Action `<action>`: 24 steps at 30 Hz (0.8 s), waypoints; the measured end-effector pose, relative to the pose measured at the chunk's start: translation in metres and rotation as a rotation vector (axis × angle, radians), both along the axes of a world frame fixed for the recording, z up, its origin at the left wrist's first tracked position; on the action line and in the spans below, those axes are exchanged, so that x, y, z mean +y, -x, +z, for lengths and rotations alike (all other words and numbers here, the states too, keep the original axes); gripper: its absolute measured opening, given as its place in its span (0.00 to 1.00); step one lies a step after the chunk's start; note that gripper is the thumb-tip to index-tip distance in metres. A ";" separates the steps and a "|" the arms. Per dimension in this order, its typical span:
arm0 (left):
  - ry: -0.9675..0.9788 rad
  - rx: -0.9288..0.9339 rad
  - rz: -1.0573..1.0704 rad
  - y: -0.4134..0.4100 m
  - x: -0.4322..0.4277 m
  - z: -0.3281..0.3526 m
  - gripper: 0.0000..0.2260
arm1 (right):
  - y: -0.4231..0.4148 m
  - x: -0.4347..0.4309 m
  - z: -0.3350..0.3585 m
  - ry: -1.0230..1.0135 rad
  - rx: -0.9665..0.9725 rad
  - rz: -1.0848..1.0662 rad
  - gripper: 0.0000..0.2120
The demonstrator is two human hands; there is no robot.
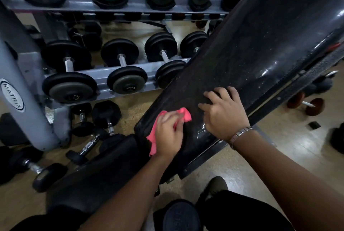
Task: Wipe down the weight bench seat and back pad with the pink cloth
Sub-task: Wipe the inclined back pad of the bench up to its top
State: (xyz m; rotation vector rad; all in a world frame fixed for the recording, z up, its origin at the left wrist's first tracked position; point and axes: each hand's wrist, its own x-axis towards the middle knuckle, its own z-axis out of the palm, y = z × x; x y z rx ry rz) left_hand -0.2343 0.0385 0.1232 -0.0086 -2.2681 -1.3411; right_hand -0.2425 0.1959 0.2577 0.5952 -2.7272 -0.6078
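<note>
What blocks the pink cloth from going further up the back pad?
Only the right hand, resting on the long black padded back pad just beside the crumpled pink cloth held by the left hand.

Dim overall, underexposed. Light seems to come from above: specular streaks on the glossy back pad (pixel 264 66) at right, soft glare patches on the floor (pixel 290 133). Seat (pixel 104 167) and bottom of frame crushed to near black. Left hand (pixel 168 135) and pink cloth (pixel 183 114) slightly motion-blurred. Wide-angle bowing at edges: rack upright (pixel 28 89) curves. Corners soft.
</note>
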 end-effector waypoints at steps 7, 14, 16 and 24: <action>-0.014 -0.124 0.039 0.049 -0.046 0.003 0.09 | 0.001 0.000 0.000 0.021 0.010 0.000 0.15; 0.045 -0.011 0.027 0.027 -0.036 -0.012 0.12 | 0.003 0.002 -0.006 0.045 0.032 0.007 0.15; -0.030 -0.072 0.140 0.051 -0.027 0.005 0.12 | 0.001 0.002 -0.009 0.066 0.041 -0.001 0.14; -0.056 -0.035 0.108 0.026 -0.026 -0.013 0.11 | 0.001 0.009 -0.011 0.120 0.038 0.038 0.13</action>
